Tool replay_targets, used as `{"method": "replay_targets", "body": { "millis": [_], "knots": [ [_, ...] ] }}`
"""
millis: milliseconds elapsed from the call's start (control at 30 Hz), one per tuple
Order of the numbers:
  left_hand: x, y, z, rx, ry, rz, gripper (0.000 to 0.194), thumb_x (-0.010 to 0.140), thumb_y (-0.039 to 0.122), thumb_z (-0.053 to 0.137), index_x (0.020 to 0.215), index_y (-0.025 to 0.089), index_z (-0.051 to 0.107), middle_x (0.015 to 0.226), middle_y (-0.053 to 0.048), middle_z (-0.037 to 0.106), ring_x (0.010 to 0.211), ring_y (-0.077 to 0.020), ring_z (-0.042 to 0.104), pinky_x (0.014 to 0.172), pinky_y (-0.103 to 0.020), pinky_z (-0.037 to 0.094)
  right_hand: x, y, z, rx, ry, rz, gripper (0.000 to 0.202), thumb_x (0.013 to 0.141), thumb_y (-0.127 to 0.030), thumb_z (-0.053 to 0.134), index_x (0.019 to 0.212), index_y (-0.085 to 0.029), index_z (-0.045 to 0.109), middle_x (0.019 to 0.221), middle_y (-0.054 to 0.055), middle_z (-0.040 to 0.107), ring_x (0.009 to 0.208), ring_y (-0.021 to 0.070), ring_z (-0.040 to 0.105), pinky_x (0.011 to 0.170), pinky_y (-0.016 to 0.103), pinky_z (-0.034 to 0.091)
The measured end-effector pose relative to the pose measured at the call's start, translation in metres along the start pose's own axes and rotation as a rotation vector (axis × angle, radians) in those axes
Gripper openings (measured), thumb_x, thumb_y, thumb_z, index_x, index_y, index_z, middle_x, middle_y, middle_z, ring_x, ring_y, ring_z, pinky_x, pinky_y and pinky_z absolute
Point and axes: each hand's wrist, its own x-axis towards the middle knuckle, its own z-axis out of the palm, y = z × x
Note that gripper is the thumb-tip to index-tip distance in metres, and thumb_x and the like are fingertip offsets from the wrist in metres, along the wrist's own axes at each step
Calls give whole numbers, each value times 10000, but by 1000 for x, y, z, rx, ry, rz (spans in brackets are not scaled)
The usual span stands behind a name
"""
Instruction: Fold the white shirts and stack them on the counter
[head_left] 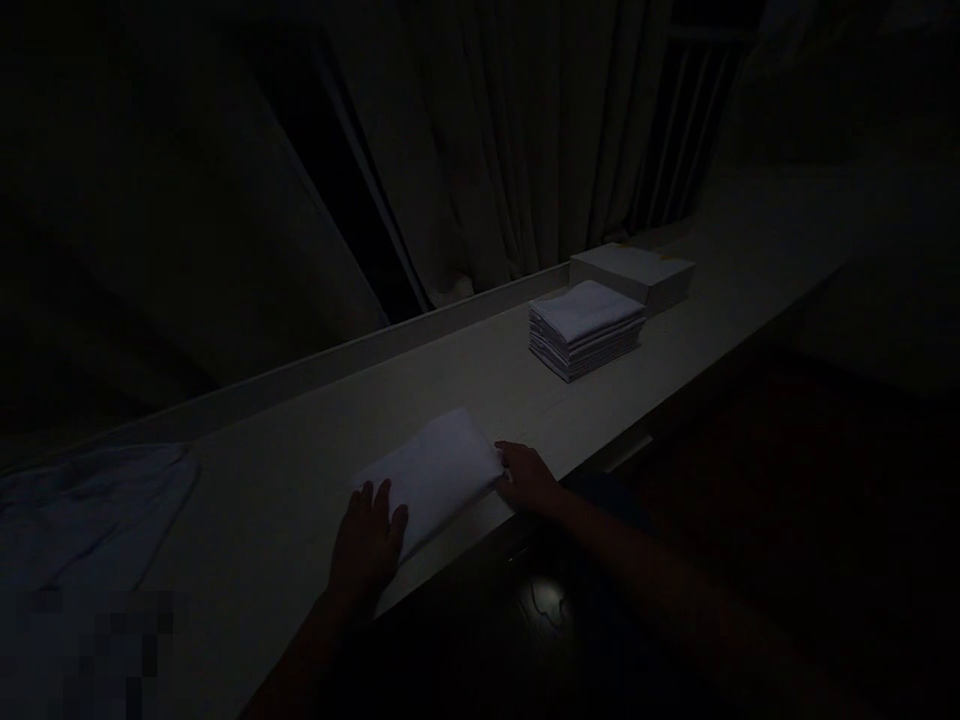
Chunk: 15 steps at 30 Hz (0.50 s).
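Note:
A folded white cloth (pixel 439 470) lies on the pale table (pixel 300 440) in front of me. My left hand (pixel 369 530) rests on its near left corner, fingers spread. At the cloth's right end my right hand (pixel 523 477) has its fingers closed on the edge. Farther off to the right stands a neat stack of folded white cloths (pixel 589 325). The light is very dim, so fine detail is hard to make out.
Behind the stack sits a white box (pixel 634 272). Loose cloth (pixel 97 500) lies spread at the far left. A raised ledge (pixel 300 375) and dark curtains (pixel 517 130) run along the back.

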Motion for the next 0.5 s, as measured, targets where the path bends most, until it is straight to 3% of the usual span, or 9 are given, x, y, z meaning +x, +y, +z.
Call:
{"method": "replay_targets", "body": {
  "millis": [133, 267, 433, 500],
  "knots": [
    [2, 4, -4, 19, 2, -51, 600, 883, 463, 320, 1345, 122, 494, 1451, -158, 487, 1404, -310, 357, 1129, -512, 310, 2, -7, -5, -73, -51, 104, 587, 893, -288, 510, 1422, -95, 345, 1199, 158, 628, 959, 238, 610, 898, 369, 421],
    [1, 5, -6, 34, -54, 19, 551, 870, 419, 351, 1321, 151, 522, 1443, -146, 501, 1422, -308, 327, 1134, -509, 296, 2, -14, -8, -113, -78, 159, 528, 881, -240, 502, 1375, -104, 374, 1047, 124, 667, 913, 247, 602, 844, 352, 416],
    [-3, 9, -11, 158, -59, -66, 595, 891, 403, 340, 1424, 152, 422, 1487, -173, 438, 1435, -352, 283, 1100, -602, 280, 3, -17, -9, -98, -63, 184, 485, 863, -249, 525, 1320, -123, 424, 1031, 122, 657, 893, 246, 594, 809, 347, 418],
    [2, 10, -14, 230, -32, -33, 608, 907, 392, 319, 1453, 133, 384, 1531, -192, 361, 1454, -374, 219, 1103, -646, 224, 2, -15, -9, -76, -48, 161, 474, 854, -254, 540, 1303, -136, 448, 1017, 106, 654, 900, 238, 592, 818, 343, 422]
  ]
}}
